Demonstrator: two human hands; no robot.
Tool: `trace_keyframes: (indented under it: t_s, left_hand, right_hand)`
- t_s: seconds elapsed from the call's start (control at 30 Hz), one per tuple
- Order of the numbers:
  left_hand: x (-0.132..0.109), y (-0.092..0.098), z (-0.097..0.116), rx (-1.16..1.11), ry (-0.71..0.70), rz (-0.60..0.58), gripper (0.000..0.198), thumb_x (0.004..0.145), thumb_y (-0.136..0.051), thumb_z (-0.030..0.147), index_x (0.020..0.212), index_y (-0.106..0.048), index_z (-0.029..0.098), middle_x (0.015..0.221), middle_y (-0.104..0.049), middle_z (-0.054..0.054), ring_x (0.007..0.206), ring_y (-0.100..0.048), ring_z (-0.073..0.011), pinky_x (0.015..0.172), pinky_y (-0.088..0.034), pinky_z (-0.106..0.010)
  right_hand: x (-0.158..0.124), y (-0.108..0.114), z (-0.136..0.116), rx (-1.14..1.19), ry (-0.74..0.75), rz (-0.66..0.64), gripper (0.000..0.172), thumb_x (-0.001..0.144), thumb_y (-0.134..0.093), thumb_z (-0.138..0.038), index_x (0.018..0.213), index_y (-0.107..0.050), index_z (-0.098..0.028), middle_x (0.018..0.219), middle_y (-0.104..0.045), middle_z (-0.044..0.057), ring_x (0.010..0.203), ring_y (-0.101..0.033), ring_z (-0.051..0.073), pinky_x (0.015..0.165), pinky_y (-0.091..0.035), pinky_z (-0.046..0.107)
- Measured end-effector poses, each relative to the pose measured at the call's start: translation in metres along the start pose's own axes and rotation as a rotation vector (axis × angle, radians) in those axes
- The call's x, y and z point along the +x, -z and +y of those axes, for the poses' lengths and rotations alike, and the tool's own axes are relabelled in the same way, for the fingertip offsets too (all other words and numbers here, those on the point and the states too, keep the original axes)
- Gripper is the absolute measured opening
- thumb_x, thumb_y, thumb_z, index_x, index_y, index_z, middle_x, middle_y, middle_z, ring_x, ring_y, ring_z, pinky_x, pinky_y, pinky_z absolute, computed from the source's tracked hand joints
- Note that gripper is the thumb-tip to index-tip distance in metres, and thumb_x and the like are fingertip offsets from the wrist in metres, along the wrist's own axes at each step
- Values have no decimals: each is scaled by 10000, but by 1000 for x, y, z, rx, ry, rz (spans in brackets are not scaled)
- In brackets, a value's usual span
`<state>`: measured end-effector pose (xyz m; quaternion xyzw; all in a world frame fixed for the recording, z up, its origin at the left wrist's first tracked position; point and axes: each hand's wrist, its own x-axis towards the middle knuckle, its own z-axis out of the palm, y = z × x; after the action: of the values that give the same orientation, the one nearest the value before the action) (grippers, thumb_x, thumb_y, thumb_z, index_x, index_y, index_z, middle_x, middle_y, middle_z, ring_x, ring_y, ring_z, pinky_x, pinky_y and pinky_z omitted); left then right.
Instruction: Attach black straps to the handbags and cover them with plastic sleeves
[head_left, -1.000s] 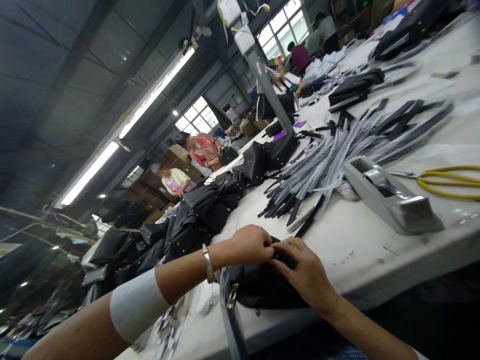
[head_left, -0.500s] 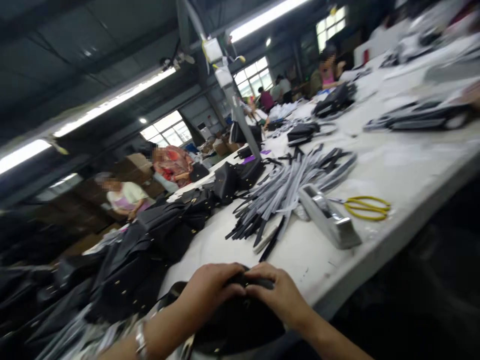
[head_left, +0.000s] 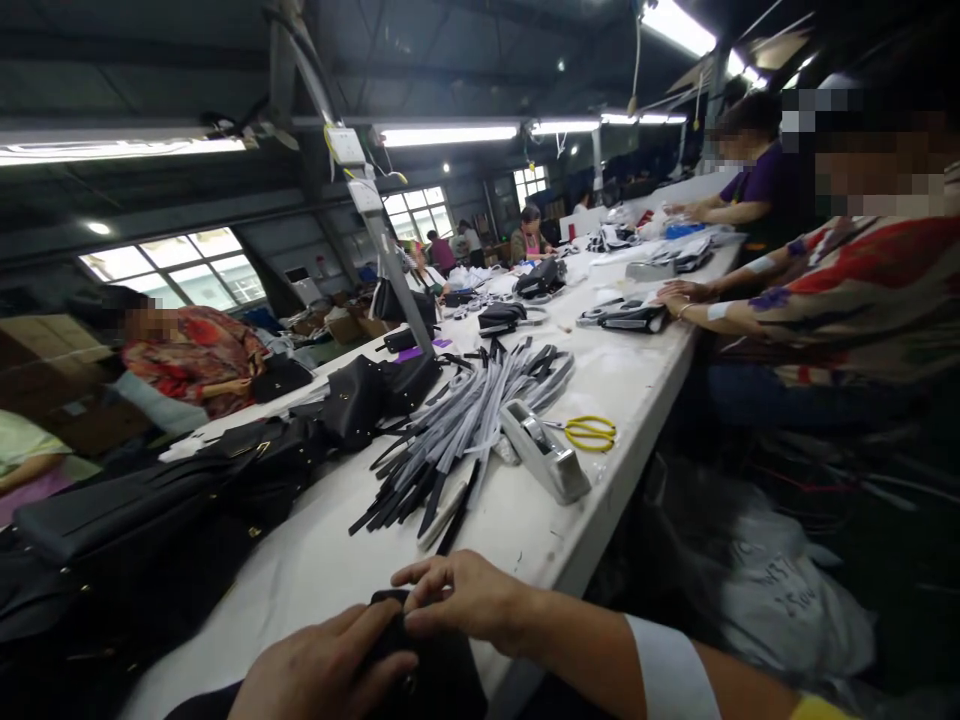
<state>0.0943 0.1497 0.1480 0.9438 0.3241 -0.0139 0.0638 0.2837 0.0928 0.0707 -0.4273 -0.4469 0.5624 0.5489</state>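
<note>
A black bag [head_left: 444,672] stands at the near edge of the table, its lower part cut off by the picture. My left hand [head_left: 319,662] is closed on the bag's upper edge, with thumb and fingers on either side. From the right, my right hand [head_left: 476,600] pinches the same edge close to the left fingertips, its upper fingers bent and slightly raised. Just beyond lies a heap of grey and black straps [head_left: 457,440]. A grey tape dispenser [head_left: 546,455] sits to its right, touching or nearly touching yellow-handled scissors [head_left: 591,433].
More black bags [head_left: 135,500] are piled along the left side. A metal post [head_left: 397,270] rises from the white table [head_left: 315,540]. Co-workers sit along both sides, one in a patterned top [head_left: 847,290] at right. A white sack [head_left: 795,590] lies on the floor.
The view has swung right and levelled, bringing co-workers at right into sight. Both hands stay on the bag, now lower and further left in the picture; the right fingers have lifted somewhat.
</note>
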Motion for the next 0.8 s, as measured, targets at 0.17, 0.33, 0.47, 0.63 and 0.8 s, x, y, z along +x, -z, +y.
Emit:
trace_keyframes:
  t_s: [0.17,0.33,0.47,0.63,0.8]
  left_hand:
    - [-1,14,20,67,18,30,224,906,-622,379,1087,-743,327,997,-775,-3,879,-734,-257,710,-504,-271]
    - [-8,15,12,-77,88,52,260,888,-684,435,1092,-750,288,1021,-777,-2,936,-718,-243,761,-472,-273]
    - [-14,14,9,-142,109,46,256,882,-704,417,1092,-749,278,1023,-775,4,932,-714,-230,764,-465,-270]
    - [-16,14,10,-179,129,39,249,879,-718,395,1095,-746,273,1022,-774,11,934,-714,-220,781,-472,-268]
    - [-17,12,12,-182,145,44,261,880,-719,390,1109,-742,267,1058,-769,3,969,-710,-227,818,-481,-275]
  right_hand:
    - [-3,14,2,-120,-11,-23,279,621,-828,-442,705,-759,-184,1299,-671,93,1134,-646,251,972,-476,369]
    - [-15,46,35,-293,-19,81,192,717,-704,-380,695,-712,-190,1262,-672,114,1078,-651,257,914,-501,399]
    - [-30,67,60,-446,2,180,162,735,-645,-355,685,-695,-209,1141,-733,107,1038,-673,283,895,-505,430]
    - [-38,74,71,-605,30,248,147,755,-609,-325,778,-715,-226,884,-773,68,845,-705,267,778,-514,385]
    - [-37,74,73,-750,33,302,92,746,-606,-241,719,-694,-241,766,-731,46,756,-672,263,691,-473,359]
